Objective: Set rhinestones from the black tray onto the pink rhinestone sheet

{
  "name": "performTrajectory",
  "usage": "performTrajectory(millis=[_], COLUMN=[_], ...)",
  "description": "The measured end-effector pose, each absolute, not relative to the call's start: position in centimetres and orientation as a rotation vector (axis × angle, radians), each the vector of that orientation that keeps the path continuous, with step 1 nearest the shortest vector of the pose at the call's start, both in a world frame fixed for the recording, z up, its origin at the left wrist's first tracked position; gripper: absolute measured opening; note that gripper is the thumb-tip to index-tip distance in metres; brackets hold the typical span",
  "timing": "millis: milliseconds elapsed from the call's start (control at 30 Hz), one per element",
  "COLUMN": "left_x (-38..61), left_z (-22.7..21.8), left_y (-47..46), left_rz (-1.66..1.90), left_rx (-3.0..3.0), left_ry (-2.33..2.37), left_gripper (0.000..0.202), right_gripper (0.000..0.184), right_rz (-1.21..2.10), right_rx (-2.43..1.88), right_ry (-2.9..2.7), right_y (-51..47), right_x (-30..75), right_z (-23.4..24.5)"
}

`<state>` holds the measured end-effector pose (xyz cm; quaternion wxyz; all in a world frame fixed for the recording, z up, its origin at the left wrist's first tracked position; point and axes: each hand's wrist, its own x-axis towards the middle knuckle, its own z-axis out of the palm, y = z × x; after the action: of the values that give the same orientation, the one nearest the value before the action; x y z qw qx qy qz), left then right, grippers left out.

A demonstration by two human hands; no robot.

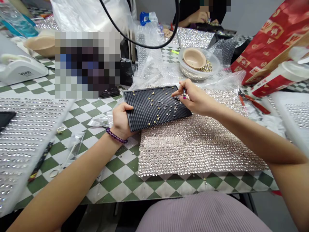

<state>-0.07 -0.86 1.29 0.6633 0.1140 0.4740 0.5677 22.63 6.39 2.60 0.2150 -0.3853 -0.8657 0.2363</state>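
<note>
My left hand (122,120) grips the left edge of a black ribbed tray (142,109), thumb on top and the other fingers hidden beneath. Small gold and clear rhinestones (166,108) lie scattered across the grooves. My right hand (190,96) is over the tray's far right corner, its index finger stretched to the surface among the stones. Its other fingers are curled around a short pen-like tool (184,92) with a pink tip. Under the tray's right part lies a large sheet covered in rhinestones (193,148).
Rhinestone sheets (31,138) lie at left. Behind the tray are bubble wrap (154,69) and a plastic tub (188,72) holding a tan bowl (193,58). Red-handled pliers (253,101), a lidded cup (277,79) and a red bag (265,42) stand right. A co-worker's hand (200,17) is at the back.
</note>
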Motion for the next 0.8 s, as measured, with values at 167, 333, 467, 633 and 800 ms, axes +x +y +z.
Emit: performTrajectory(millis=[167, 333, 467, 633, 800], left_x=[-0.22, -0.36, -0.27, -0.33, -0.37], left_z=[1.14, 0.83, 0.9, 0.89, 0.66], left_y=[-0.84, -0.77, -0.75, -0.8, -0.79], left_rz=[1.289, 1.286, 1.288, 1.284, 1.286], left_rx=[0.254, 0.247, 0.244, 0.257, 0.287], left_ry=[1.072, 1.069, 1.063, 1.056, 1.049], left_gripper=[0.034, 0.033, 0.036, 0.036, 0.036], right_gripper=[0.028, 0.025, 0.024, 0.023, 0.022], right_rz=[0.63, 0.666, 0.594, 0.595, 0.635], right_rx=[-1.029, -1.029, -1.081, -1.116, -1.084], right_ry=[-2.435, -2.414, -2.405, -2.443, -2.452], right_y=[6.63, 6.39, 6.43, 6.65, 6.49], right_x=[22.37, 22.1, 22.07, 22.11, 21.9], right_z=[2.45, 2.9, 3.22, 3.03, 2.94])
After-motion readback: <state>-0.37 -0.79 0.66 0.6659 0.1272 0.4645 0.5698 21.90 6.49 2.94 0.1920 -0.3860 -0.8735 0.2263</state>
